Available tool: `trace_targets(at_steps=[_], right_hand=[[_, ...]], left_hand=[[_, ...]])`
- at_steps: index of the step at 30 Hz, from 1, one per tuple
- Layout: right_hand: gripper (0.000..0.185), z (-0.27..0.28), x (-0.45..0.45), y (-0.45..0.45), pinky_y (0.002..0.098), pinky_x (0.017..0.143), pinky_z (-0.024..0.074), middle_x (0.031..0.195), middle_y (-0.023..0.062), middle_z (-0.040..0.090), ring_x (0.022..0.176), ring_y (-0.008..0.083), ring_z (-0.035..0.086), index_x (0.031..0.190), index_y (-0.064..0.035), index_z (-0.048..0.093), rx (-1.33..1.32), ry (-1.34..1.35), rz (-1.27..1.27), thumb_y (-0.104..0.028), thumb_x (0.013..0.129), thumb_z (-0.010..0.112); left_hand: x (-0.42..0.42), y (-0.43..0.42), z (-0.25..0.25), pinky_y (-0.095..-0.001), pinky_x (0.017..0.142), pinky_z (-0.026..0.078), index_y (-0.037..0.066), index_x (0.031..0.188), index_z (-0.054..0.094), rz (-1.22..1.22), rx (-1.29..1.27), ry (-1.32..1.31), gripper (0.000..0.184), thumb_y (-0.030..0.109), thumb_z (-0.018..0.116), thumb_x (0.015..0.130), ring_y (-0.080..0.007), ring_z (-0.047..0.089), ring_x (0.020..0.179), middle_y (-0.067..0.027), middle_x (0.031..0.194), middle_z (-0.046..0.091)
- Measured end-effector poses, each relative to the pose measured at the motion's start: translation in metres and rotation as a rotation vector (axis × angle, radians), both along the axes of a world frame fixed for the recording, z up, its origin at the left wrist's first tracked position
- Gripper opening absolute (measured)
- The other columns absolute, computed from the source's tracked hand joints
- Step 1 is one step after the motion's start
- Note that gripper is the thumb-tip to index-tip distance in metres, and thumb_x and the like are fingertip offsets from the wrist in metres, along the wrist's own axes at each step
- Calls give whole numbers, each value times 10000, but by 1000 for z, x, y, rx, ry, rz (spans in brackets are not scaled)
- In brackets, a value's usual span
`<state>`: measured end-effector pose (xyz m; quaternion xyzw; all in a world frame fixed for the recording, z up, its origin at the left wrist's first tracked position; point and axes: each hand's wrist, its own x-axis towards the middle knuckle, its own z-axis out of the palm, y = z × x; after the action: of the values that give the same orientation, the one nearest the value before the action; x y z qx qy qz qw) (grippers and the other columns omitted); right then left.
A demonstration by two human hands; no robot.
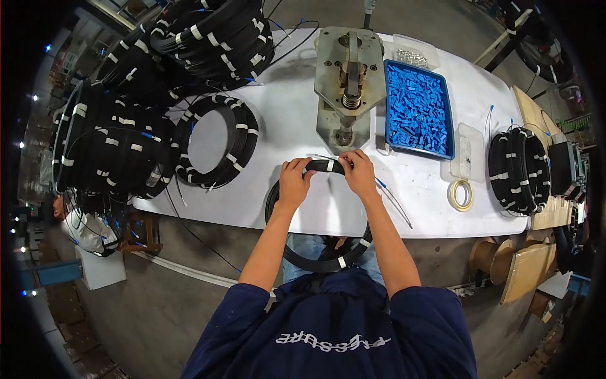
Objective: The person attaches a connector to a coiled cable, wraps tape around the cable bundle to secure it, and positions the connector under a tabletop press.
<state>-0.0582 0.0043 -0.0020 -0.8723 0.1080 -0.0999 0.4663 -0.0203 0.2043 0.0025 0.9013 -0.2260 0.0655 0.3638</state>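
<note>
A coil of black cable (320,264), bound with white tape bands, rests partly on the table's front edge and partly over my lap. My left hand (295,183) is closed around the coil's far side, left of a white band. On the other side of that band, my right hand (358,175) grips the same coil with thumb and fingers. Thin cable ends with a blue piece (380,183) stick out to the right of my right hand. Just beyond my hands stands a metal press (348,88).
Tall stacks of black cable coils (218,41) fill the left side, beside a single coil (245,142). Right of the press are a tray (453,142) of small blue pieces, a clear box (432,55) of metal parts, a tape roll (461,194) and more coils (519,170).
</note>
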Motion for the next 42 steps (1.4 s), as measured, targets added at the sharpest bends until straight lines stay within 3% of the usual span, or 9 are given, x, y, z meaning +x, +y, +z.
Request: trace_targets(at_steps=[4, 7, 10, 17, 20, 23, 29, 36, 42], right_hand=[[127, 5, -7, -8, 429, 769, 449, 924, 52, 624, 888, 275, 596, 942, -116, 709, 57, -32, -19, -219, 869, 688], [137, 10, -11, -9, 408, 748, 413, 896, 34, 605, 866, 266, 587, 969, -139, 695, -285, -76, -27, -223, 861, 695], [150, 7, -10, -16, 418, 748, 413, 894, 27, 609, 862, 270, 583, 988, -138, 677, -349, -81, -56, -219, 863, 690], [130, 4, -10, -31, 429, 743, 426, 898, 38, 636, 848, 291, 590, 1028, -129, 630, -268, -122, -25, -133, 906, 585], [158, 0, -16, -30, 426, 732, 438, 906, 55, 644, 842, 293, 594, 1051, -113, 615, -381, -210, -45, -94, 911, 544], [206, 8, -11, -25, 407, 716, 438, 875, 61, 631, 808, 287, 582, 1082, -111, 624, -493, -323, -46, -84, 883, 580], [134, 8, -4, -27, 394, 703, 412, 842, 43, 602, 768, 269, 561, 1024, -132, 675, -447, -309, -114, -162, 897, 646], [72, 0, 9, -27, 403, 685, 403, 826, 50, 575, 763, 275, 566, 918, -114, 670, -287, -328, -265, -176, 882, 679], [75, 2, 18, -23, 408, 675, 402, 814, 58, 556, 756, 275, 566, 904, -113, 652, -453, -428, -261, -150, 855, 695]], left_hand=[[1, -8, -2, -418, 833, 454, 42, 1090, 675, -5, 14, -58, 302, 76, 733, 796, -348, 584, 892, -125, 1047, 678], [6, -23, -3, -416, 835, 448, 39, 1086, 674, -30, 7, -53, 299, 78, 735, 796, -341, 584, 889, -120, 1037, 684], [7, -34, 0, -414, 821, 453, 40, 1085, 674, -30, -35, -27, 310, 88, 746, 787, -333, 588, 884, -123, 1024, 688], [13, -28, 3, -402, 855, 486, 46, 1121, 666, -102, -83, -7, 351, 111, 760, 789, -328, 590, 979, -112, 1076, 686], [16, -29, 11, -350, 859, 501, 28, 1089, 695, -100, -142, 77, 291, 146, 745, 829, -282, 640, 972, -102, 1082, 705], [33, -33, 11, -289, 785, 523, -17, 987, 736, -82, -325, 471, 225, 183, 715, 885, -154, 691, 879, -122, 962, 746], [46, -49, -8, -251, 802, 522, -56, 1084, 696, -140, -608, 649, 243, 135, 669, 935, -117, 669, 862, -100, 927, 735], [55, -65, -10, -287, 790, 498, -19, 1016, 730, -126, -500, 474, 195, 132, 696, 898, -150, 644, 844, -114, 931, 730], [55, -67, -7, -288, 770, 500, -19, 1011, 723, -59, -543, 392, 184, 128, 680, 908, -162, 649, 808, -116, 906, 728]])
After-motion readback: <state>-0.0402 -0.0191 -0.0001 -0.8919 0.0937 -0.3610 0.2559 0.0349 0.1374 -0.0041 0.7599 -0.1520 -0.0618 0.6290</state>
